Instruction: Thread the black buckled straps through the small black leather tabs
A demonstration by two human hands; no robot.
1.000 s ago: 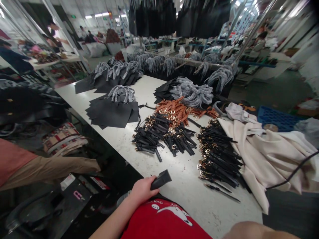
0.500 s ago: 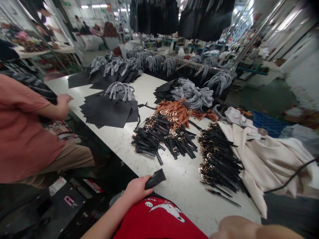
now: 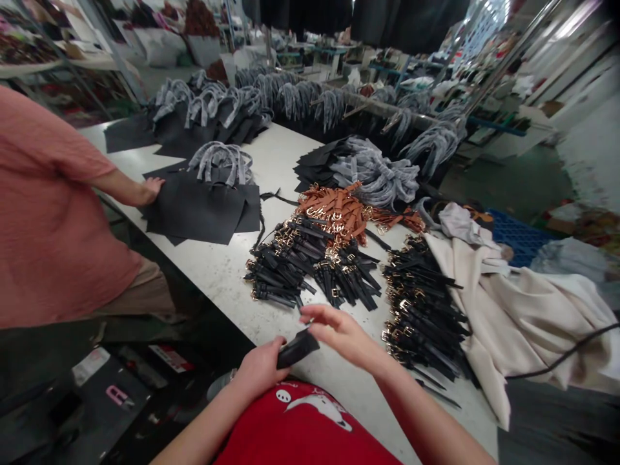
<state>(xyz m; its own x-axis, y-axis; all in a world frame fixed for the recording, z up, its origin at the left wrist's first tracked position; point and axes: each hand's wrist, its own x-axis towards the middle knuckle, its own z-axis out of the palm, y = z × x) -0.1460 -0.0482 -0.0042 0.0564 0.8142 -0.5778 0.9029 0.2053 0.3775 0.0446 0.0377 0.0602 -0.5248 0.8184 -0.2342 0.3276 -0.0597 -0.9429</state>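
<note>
My left hand (image 3: pixel 261 368) is closed around a folded black leather strip (image 3: pixel 298 349), held low in front of my red shirt at the table's near edge. Just above the strip's free end is my right hand (image 3: pixel 334 329), its fingers stretched and apart; whether its fingertips touch the strip I cannot tell. Beyond my fingers lies a heap of black buckled straps (image 3: pixel 281 268) with gold-coloured buckles. A second pile of black straps (image 3: pixel 426 310) lies to the right, and brown buckled straps (image 3: pixel 334 210) lie behind the first heap.
Black panels (image 3: pixel 194 210) with grey wrapped handles lie on the white table (image 3: pixel 213 278); a co-worker's hand (image 3: pixel 154 188) rests on their left edge. Cream fabric (image 3: pixel 527 310) with a black cord covers the right side. Bundled grey handles (image 3: pixel 375 174) lie farther back.
My right hand has come in from the lower right to the black strip, which my left hand still holds. The co-worker's hand has come down onto the black panels. The view has tilted downward.
</note>
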